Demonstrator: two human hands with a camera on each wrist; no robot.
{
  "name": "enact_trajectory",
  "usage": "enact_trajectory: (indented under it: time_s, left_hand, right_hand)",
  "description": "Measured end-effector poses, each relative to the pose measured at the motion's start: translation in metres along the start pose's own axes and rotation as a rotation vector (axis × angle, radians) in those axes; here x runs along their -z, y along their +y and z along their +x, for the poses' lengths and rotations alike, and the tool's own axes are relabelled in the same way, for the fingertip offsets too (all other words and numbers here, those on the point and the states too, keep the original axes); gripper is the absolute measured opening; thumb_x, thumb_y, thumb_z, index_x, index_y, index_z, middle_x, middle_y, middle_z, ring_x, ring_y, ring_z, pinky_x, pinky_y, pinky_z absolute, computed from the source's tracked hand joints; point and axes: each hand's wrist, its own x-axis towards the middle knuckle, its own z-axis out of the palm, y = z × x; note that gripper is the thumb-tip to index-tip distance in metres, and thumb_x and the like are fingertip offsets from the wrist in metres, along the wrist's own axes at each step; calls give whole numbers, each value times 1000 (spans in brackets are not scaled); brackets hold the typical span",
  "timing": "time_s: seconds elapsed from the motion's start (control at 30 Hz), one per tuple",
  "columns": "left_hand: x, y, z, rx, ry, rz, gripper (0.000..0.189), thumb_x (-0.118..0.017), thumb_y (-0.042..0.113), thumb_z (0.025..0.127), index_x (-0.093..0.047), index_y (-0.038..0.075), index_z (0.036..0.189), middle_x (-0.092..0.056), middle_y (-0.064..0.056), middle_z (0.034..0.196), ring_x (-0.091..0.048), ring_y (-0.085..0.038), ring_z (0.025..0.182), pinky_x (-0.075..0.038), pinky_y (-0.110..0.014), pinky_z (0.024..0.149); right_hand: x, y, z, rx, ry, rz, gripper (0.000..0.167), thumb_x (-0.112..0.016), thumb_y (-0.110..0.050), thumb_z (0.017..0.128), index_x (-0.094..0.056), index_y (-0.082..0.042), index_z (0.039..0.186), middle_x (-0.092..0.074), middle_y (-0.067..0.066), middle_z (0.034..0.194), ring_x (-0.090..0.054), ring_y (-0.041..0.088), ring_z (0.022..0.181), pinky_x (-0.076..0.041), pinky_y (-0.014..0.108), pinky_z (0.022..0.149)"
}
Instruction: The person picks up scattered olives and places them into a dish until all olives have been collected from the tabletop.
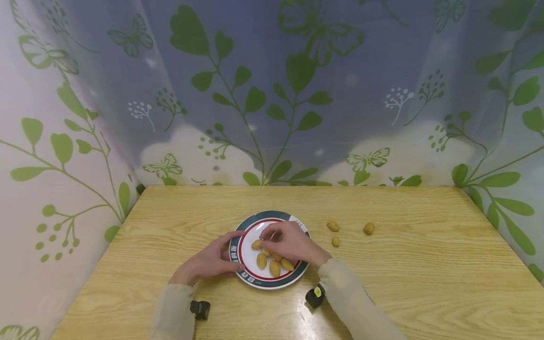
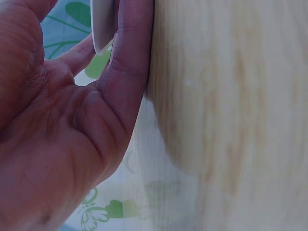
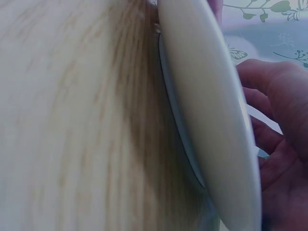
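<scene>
A white plate [image 1: 250, 233] with a dark green rim and a red ring sits on the table, bearing several yellow-brown oval nuts [image 1: 275, 268]. My left hand [image 1: 208, 261] grips the plate's left side, thumb at the near rim and fingers at the far rim. In the left wrist view the plate's edge [image 2: 102, 29] shows between the fingers. Over the plate, my right hand [image 1: 293, 243] has thumb and forefinger pinched at a nut [image 1: 257, 244] on the left of the group. The right wrist view shows mostly the plate's pale underside [image 3: 207, 106], with the right hand [image 3: 284, 130] behind it.
Right of the plate, two nuts lie near each other on the wooden table [image 1: 425, 274], a larger nut [image 1: 333, 225] and a smaller nut [image 1: 335, 241]. Another nut [image 1: 369, 228] lies farther right. A leaf-patterned curtain [image 1: 272, 118] hangs along the table's back edge.
</scene>
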Motion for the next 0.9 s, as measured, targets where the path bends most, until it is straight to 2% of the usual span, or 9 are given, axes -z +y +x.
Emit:
enact_trajectory:
  time_s: [0.3, 0.9]
  left_hand:
    - [0, 1, 0, -3, 7, 23, 86, -83, 21, 85, -37, 22, 157, -66, -9, 104, -63, -17, 84, -48, -31, 80]
    - [-1, 1, 1, 18, 16, 21, 88, -84, 22, 84, -36, 23, 158, -66, -9, 105, -63, -18, 86, -50, -30, 79]
  right_hand:
    - [6, 2, -6, -60, -6, 43, 17, -74, -30, 94, -77, -21, 108, -73, -8, 100, -65, 9, 92, -54, 29, 83]
    - [23, 2, -17, 8, 4, 63, 28, -75, -31, 93, -75, -15, 116, -74, -1, 111, -66, 12, 96, -54, 25, 79]
